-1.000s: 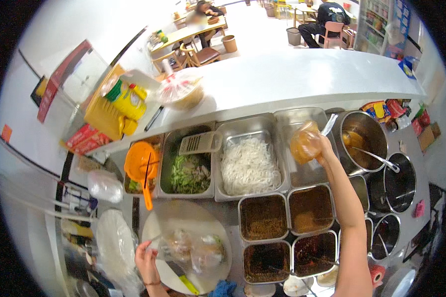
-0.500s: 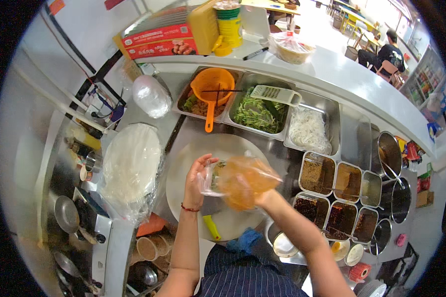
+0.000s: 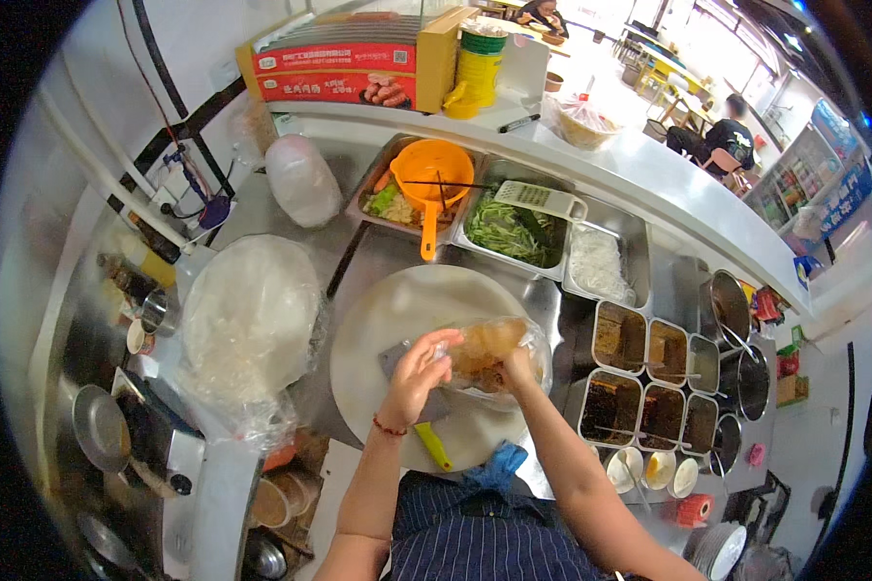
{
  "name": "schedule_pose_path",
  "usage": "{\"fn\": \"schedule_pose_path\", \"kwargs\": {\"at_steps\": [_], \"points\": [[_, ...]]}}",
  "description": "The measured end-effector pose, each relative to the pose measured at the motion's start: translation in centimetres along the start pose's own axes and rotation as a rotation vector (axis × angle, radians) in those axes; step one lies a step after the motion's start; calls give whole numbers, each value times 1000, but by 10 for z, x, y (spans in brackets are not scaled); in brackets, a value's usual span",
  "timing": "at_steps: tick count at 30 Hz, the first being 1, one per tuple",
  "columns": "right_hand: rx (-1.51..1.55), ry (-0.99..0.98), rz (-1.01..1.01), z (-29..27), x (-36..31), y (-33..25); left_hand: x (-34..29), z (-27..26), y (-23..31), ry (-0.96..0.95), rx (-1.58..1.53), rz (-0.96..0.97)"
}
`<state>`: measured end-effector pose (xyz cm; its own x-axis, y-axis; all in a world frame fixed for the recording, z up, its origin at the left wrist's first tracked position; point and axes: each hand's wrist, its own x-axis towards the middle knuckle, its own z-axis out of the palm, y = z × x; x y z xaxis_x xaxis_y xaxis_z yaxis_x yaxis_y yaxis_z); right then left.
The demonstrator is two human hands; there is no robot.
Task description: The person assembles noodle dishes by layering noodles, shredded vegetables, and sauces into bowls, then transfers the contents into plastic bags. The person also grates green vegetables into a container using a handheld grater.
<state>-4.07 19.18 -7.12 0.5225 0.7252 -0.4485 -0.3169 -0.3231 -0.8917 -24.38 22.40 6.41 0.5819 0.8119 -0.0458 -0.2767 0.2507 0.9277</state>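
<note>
A clear plastic bag [image 3: 531, 341] with brownish food in it, blurred by motion, is held over the right part of a round pale cutting board [image 3: 373, 320]. My left hand [image 3: 420, 370] is closed at the bag's left edge, thumb and fingertips pinching the plastic. On the bag's right side my right hand [image 3: 519, 370] grips it, its fingers partly hidden by the plastic and the food. Below the left hand lies a cleaver with a lime-green handle [image 3: 433, 446]; its grey blade shows beside my left wrist.
Behind the board stand steel trays of green shreds [image 3: 509, 230] and white strips [image 3: 599, 263], plus an orange strainer [image 3: 426, 172]. Sauce pans [image 3: 610, 407] line the right. Plastic-wrapped round sheets [image 3: 252, 310] lie left. A blue cloth [image 3: 499, 467] touches the board's near edge.
The bag with its food has moved a little to the right and now stretches wider around my right hand. My left hand has shifted right and lower, and its fingers have curled in. The view has tilted slightly.
</note>
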Motion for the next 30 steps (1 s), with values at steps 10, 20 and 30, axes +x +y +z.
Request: {"fn": "schedule_pose_path", "kwargs": {"at_steps": [10, 20, 30], "points": [[-1660, -151, -383, -97, -65, -79, 26, 13, 7, 95, -25, 0], [-1533, -348, -752, -80, -102, -132, 20, 26, 3, 72, 119, 19], [-1362, -378, -767, -24, -29, -11, 10, 23, -1, 92, 145, 26]]}}
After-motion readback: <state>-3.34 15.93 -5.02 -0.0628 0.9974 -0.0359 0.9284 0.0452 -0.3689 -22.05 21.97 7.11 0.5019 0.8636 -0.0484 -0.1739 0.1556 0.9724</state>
